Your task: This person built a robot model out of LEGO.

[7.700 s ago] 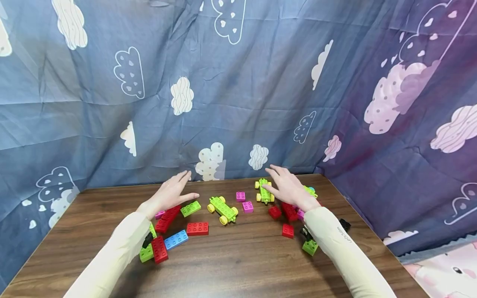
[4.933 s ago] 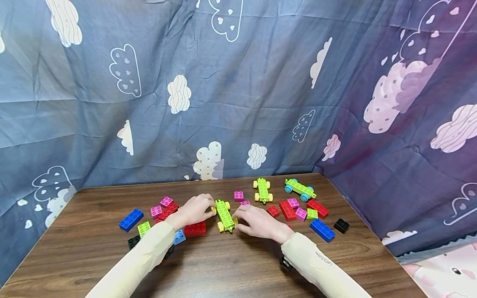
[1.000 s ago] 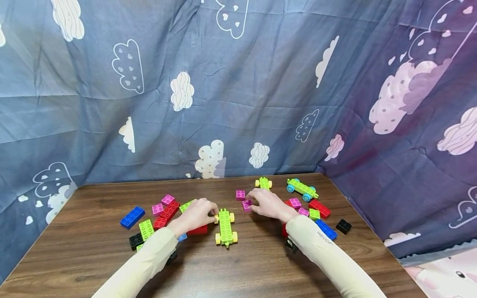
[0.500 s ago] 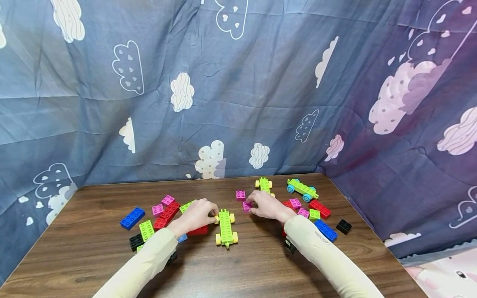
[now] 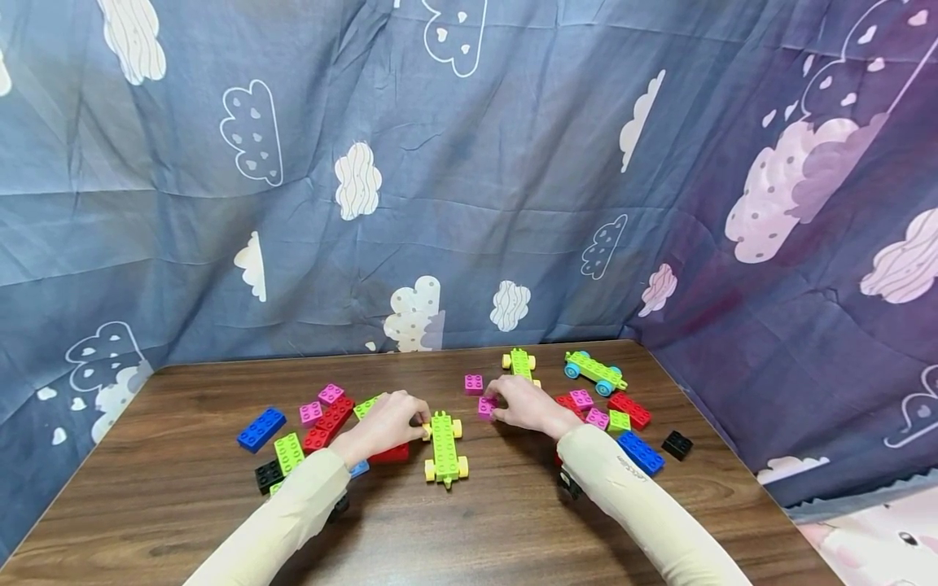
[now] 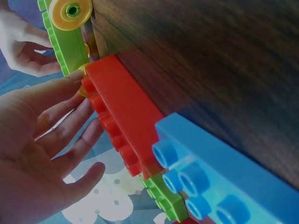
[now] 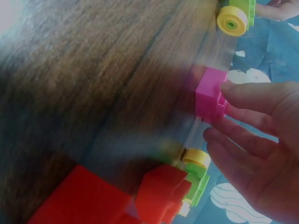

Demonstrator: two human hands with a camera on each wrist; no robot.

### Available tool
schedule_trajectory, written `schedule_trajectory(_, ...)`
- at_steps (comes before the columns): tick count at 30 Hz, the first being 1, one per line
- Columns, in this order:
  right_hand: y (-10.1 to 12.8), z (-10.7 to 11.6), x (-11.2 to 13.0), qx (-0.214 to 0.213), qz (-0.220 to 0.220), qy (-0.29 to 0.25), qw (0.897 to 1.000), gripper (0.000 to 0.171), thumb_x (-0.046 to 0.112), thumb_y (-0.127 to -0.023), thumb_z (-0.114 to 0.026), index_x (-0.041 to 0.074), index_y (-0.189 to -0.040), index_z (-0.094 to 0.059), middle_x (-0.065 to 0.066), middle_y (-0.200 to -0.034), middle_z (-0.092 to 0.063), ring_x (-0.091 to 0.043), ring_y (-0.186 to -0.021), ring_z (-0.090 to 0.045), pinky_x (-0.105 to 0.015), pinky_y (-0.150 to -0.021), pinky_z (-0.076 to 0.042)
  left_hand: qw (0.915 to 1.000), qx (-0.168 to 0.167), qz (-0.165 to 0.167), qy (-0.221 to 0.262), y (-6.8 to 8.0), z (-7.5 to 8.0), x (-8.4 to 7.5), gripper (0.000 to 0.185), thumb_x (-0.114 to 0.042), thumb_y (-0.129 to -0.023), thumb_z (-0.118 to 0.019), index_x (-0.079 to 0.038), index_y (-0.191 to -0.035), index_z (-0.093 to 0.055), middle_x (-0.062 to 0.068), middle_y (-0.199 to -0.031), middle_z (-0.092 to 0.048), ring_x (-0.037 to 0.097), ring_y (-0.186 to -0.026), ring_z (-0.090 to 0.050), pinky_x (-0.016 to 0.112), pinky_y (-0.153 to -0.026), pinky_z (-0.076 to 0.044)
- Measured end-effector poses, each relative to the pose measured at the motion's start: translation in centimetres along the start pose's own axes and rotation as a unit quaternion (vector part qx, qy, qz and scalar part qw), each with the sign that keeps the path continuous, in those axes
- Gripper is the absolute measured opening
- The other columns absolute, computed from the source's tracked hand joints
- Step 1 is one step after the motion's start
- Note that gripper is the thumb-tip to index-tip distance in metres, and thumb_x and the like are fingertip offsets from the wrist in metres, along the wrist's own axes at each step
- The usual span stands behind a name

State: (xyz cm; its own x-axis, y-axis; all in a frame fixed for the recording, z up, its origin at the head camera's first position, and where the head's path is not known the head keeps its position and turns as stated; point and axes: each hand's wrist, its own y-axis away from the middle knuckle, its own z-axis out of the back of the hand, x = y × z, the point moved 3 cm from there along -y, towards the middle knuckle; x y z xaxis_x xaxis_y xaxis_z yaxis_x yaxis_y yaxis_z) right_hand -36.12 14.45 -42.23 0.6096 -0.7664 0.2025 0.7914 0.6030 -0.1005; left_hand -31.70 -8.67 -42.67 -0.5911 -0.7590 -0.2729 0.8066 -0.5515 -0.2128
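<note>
A lime-green toy car base point(image 5: 444, 446) with yellow wheels stands on the table, studs up, its length pointing away from me. My left hand point(image 5: 387, 425) pinches its far left wheel between thumb and fingers; in the left wrist view the thumb tip lies against that yellow wheel point(image 6: 83, 77). To the right, my right hand point(image 5: 529, 404) pinches a small pink building block point(image 7: 210, 93), thumb on the near side and fingers behind it. That block sits on the table, partly covered by the fingers in the head view. A second pink block point(image 5: 473, 384) lies just beyond it.
Red, blue, green and black blocks lie left, including a blue block point(image 5: 261, 429) and a red block point(image 6: 124, 112) by the left hand. Behind the right hand stands another yellow-wheeled base point(image 5: 519, 361); a blue-wheeled base point(image 5: 595, 373) is farther right. More blocks point(image 5: 641, 452) lie there.
Earlier both hands hovered open, then held the car base, which has turned to point straight away. The right hand then moved right to the pink block. Little differs over the last second.
</note>
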Motion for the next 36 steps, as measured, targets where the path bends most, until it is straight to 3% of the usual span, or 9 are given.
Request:
schedule_trajectory(10,-0.5,-0.3,-0.4,0.007,-0.046,-0.007,0.999,0.023,0.014,-0.082,-0.079,0.002,-0.101,-0.073,-0.01,-0.099,-0.074,-0.02,-0.087,-0.065,-0.038,-0.08,-0.055,1.0,-0.003,-0.003,-0.005,-0.1,0.0,0.0,0.012,-0.02,-0.082,-0.081,-0.012,-0.086,-0.074,0.002,-0.085,-0.074,0.016,-0.081,-0.063,0.032,-0.069,-0.05)
schedule_trajectory(14,-0.4,-0.3,-0.3,0.0,-0.038,-0.01,0.999,0.021,0.013,-0.082,-0.079,0.002,-0.099,-0.073,-0.01,-0.097,-0.075,-0.022,-0.089,-0.068,-0.038,-0.081,-0.056,1.0,0.003,0.004,0.002,-0.1,0.0,0.0,0.012,-0.02,-0.082,-0.081,-0.011,-0.088,-0.075,0.002,-0.086,-0.075,0.017,-0.082,-0.063,0.033,-0.071,-0.051)
schedule_trajectory(22,-0.1,-0.3,-0.1,-0.008,-0.011,-0.013,1.0,0.018,0.013,-0.082,-0.078,0.003,-0.097,-0.072,-0.008,-0.093,-0.074,-0.014,-0.079,-0.062,-0.03,-0.071,-0.053,0.9999,0.007,0.006,0.007,0.0,0.1,0.0,0.013,-0.019,-0.082,-0.081,-0.01,-0.09,-0.076,0.003,-0.088,-0.076,0.019,-0.085,-0.064,0.033,-0.073,-0.052)
schedule_trajectory(36,0.8,0.2,0.2,-0.024,-0.002,-0.024,0.999,0.02,0.013,-0.084,-0.074,0.003,-0.101,-0.071,-0.008,-0.094,-0.073,-0.014,-0.081,-0.063,-0.03,-0.074,-0.054,1.0,0.002,-0.002,0.002,0.1,0.0,0.0,0.012,-0.019,-0.082,-0.081,-0.01,-0.087,-0.075,0.002,-0.085,-0.075,0.017,-0.083,-0.061,0.032,-0.07,-0.049)
